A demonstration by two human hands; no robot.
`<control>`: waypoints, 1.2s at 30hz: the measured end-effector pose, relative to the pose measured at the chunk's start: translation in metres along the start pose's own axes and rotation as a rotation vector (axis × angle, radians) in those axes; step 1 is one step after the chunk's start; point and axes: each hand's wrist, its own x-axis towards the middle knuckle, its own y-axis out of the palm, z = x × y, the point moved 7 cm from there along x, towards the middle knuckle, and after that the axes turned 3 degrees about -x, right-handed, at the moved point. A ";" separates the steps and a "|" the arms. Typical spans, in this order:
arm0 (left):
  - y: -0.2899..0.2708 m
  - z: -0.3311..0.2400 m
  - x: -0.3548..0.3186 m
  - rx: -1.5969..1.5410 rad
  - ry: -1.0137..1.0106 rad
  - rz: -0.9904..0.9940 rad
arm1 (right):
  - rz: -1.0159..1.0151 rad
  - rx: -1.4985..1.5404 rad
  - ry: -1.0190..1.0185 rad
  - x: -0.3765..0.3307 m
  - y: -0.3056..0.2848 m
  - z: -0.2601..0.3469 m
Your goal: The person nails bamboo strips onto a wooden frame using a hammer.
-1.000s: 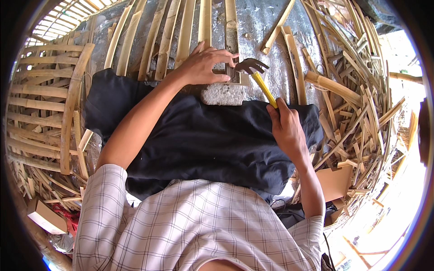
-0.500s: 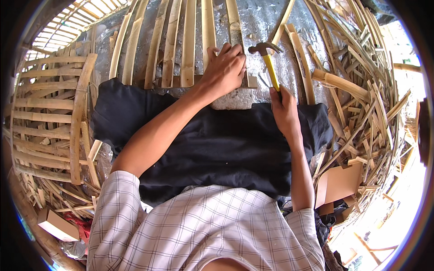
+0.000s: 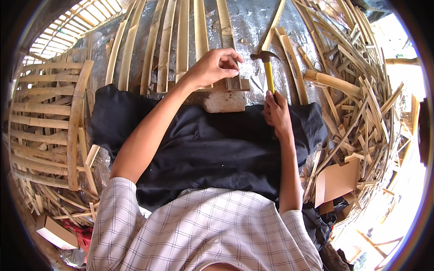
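My right hand grips a claw hammer by its yellow handle, head up, to the right of the bamboo strips. My left hand hovers over the near ends of the strips, fingers curled and thumb drawn toward them; anything small between the fingertips cannot be made out. Beneath it, a bamboo strip rests its near end on a wooden crosspiece. Several parallel strips run away from me to the left, their near ends along the same crosspiece. A rough pale block sits just below the crosspiece.
Black cloth covers my lap. A slatted bamboo panel stands at the left. Bamboo offcuts pile up on the right, beside an open cardboard box. Another small box lies at the lower left.
My left hand has lifted slightly off the strip end and turned, with its thumb and fingertips now showing. The hammer has become more upright, with its head slightly lower in view.
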 end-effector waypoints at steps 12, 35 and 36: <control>0.003 -0.005 -0.003 0.387 0.144 0.029 | 0.002 0.151 0.021 0.002 -0.001 -0.008; 0.004 0.000 -0.011 0.251 0.148 0.026 | 0.071 -0.446 -0.279 -0.029 -0.013 0.037; 0.003 0.002 -0.011 0.247 0.150 0.030 | 0.064 -0.558 -0.331 -0.035 -0.016 0.047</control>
